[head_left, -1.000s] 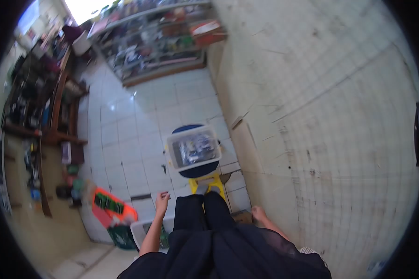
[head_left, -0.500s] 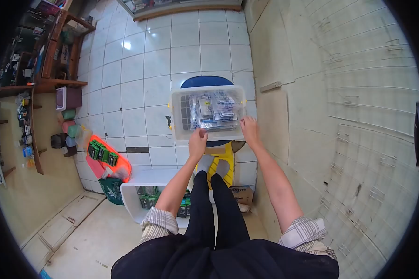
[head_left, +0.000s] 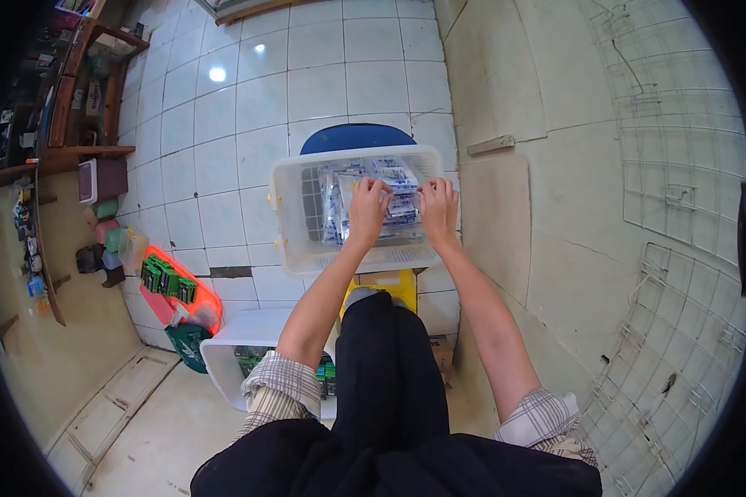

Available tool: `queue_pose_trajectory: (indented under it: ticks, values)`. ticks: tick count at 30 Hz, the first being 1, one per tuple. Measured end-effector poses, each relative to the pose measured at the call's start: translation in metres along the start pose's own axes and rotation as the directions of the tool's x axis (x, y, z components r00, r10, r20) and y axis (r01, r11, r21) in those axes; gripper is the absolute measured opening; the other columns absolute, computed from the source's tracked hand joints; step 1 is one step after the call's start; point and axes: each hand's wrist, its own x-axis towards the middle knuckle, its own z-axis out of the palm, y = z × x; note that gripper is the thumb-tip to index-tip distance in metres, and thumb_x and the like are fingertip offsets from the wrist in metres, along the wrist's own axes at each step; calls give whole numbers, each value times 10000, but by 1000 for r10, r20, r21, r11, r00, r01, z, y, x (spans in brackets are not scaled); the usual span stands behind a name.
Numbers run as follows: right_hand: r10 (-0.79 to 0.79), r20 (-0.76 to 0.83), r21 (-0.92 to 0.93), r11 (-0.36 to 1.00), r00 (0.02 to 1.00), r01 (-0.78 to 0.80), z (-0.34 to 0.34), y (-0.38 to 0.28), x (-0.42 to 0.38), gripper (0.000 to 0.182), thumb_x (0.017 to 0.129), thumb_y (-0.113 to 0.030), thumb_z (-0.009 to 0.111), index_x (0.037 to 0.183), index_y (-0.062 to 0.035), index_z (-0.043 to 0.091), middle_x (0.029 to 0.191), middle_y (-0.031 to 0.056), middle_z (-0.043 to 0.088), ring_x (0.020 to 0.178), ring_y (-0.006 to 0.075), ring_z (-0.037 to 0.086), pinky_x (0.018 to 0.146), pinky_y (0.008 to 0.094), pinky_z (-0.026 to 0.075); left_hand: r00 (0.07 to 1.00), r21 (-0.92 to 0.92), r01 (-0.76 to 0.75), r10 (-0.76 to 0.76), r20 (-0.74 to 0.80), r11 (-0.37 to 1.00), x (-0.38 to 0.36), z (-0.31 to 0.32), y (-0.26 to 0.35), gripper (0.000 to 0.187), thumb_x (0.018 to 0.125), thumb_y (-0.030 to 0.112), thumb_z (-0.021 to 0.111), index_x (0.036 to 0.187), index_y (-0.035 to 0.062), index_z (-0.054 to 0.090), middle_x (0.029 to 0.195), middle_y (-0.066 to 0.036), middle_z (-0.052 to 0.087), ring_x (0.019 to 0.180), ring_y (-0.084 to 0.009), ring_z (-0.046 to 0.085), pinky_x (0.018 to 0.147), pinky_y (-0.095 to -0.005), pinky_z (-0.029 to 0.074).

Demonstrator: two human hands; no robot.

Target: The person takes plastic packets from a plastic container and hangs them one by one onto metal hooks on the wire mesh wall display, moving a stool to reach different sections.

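A translucent white plastic bin stands in front of me on a blue seat. Clear plastic packets with blue and white printing lie in it, several overlapping. My left hand is over the packets, its fingers curled in and pinching at the edge of one. My right hand is at the bin's right side, its bent fingers closed at the same group of packets from the other side. The fingertips partly hide what they grip.
An orange tray with green boxes lies on the floor at left. A white container with more green packs is beside my legs. A yellow stool is under my feet. Wire racks lean along the right wall.
Both hands have moved from the bin's near rim and right edge into the bin, onto the packets. My view has come closer, and my legs have bent forward.
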Motion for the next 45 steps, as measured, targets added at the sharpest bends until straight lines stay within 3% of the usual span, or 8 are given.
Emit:
queue_pose_trajectory:
  ticks: [6,10,12,20,28,31,38,45]
  values:
    - [184,-159,214,966,970,-148,-62,-40,-12,272,754,-96,587,1010,-63,502,1037,110,445,998,269,426,828,385,342,976,56,-181,187,-115,982,-5,-54,45,127,691,65,635,783,58,548,832,-84,521,837,-271,476,716,-363,383]
    - [267,-241,351,921,933,-173,-130,-87,-28,406,740,-79,601,1104,-41,427,1105,144,390,1050,305,385,892,410,312,994,-299,-65,35,-104,952,-17,-108,102,101,752,59,599,801,6,529,743,-95,559,740,-232,543,680,-330,416]
    - [209,-113,490,862,971,-129,-170,-112,-37,526,710,-61,629,1167,-23,373,1183,166,349,1114,325,340,947,412,281,958,-580,284,-256,132,764,-26,-139,140,106,776,68,590,814,-4,521,739,-87,582,719,-158,574,649,-275,437]
    - [325,-184,671,732,928,-123,-351,-204,-79,567,727,-8,618,1227,-5,351,1190,171,436,1105,269,453,910,349,374,935,-814,260,74,346,519,-74,-260,310,148,788,102,600,850,1,511,920,-77,591,840,-130,564,759,-258,444]
    - [695,-459,844,536,553,27,-545,-225,-154,185,850,-45,523,1025,16,521,963,56,573,820,66,533,726,197,427,594,-944,126,740,317,303,-91,-338,475,212,771,74,591,937,-1,484,996,-113,553,934,-166,540,802,-287,432]
    - [686,-597,783,612,417,113,-599,-233,-198,188,849,-43,522,1030,8,516,956,51,570,877,72,516,754,198,416,596,-906,-369,801,-61,206,-110,-345,546,463,685,88,661,1073,15,419,1081,-123,477,968,-174,491,838,-308,372]
    - [657,-752,659,751,54,44,-663,-265,-305,209,830,-52,551,1029,-3,508,930,42,567,831,66,517,723,195,417,188,-972,52,954,234,228,-225,-321,644,536,712,-19,623,1163,37,339,869,-84,567,823,-140,543,781,-272,406]
    - [447,-866,469,881,-226,-55,-706,-310,-402,212,788,-37,602,978,17,524,866,34,564,804,74,519,723,202,419,-27,-972,208,994,105,108,-347,-329,695,479,724,-31,615,1125,38,362,790,-66,583,754,-98,552,703,-222,413]
